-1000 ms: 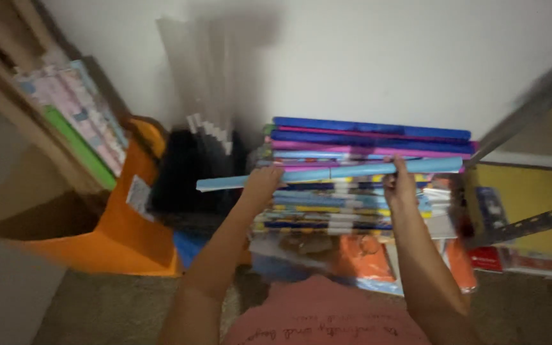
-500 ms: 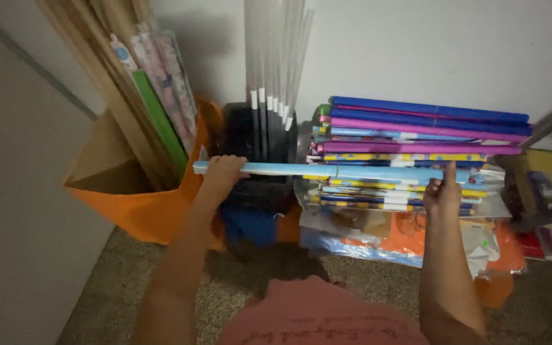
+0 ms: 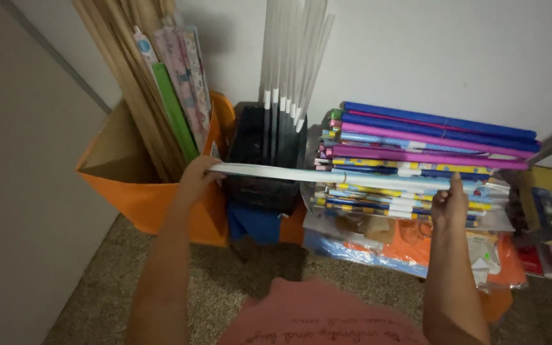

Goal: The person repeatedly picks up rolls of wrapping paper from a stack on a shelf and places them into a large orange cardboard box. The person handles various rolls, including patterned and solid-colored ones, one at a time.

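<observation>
Head view shows our left hand gripping the pale end of a light-blue roll at mid-frame, our right hand with fingers closed near its far end, half drawn from the stack of rolls at right.

Both bare arms reach forward and up from the body, forearms roughly parallel and well apart. The left hand closes its fingers around the free end of a light blue paper roll, wrist slightly bent, thumb underneath. The right hand sits farther along that same roll, fingers curled beneath it and thumb pointing up against its side, forearm rising steeply toward it.
</observation>
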